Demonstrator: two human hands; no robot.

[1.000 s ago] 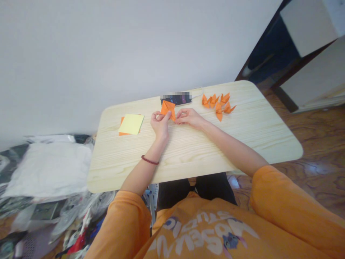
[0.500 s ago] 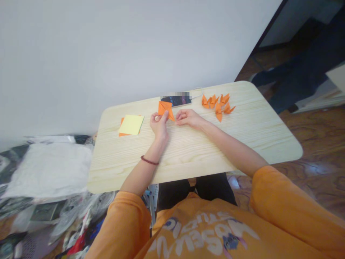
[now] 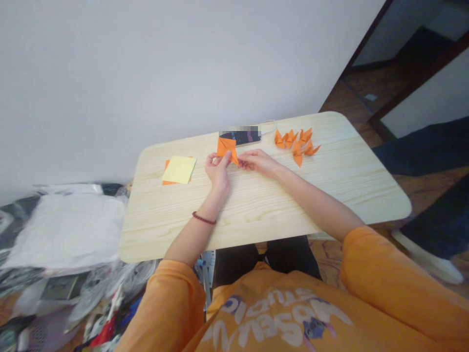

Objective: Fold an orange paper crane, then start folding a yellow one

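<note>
A partly folded square of orange origami paper (image 3: 225, 145) is held above the tabletop, with crease lines across it and one narrow corner pointing down to the right. My left hand (image 3: 219, 170) grips its lower edge, thumb on top and fingers curled beneath. At that narrow corner, the fingertips of my right hand (image 3: 259, 162) are closed in a pinch; the exact contact is small and partly hidden. Right of my hands sits a group of several folded orange paper cranes (image 3: 298, 152). To the left lies a yellow paper square (image 3: 179, 169) on top of orange sheets (image 3: 166, 183).
A phone (image 3: 249, 136) with a white cable lies at the back edge of the pale wooden table (image 3: 267, 210), against the wall. On the right, a person's dark-trousered legs (image 3: 421, 146) are beside the table. Bags and a white bundle (image 3: 69, 230) fill the floor at left.
My right fingertips have closed in on the paper's narrow corner. The paper and left hand shifted slightly right. The other person's legs have moved nearer along the right side.
</note>
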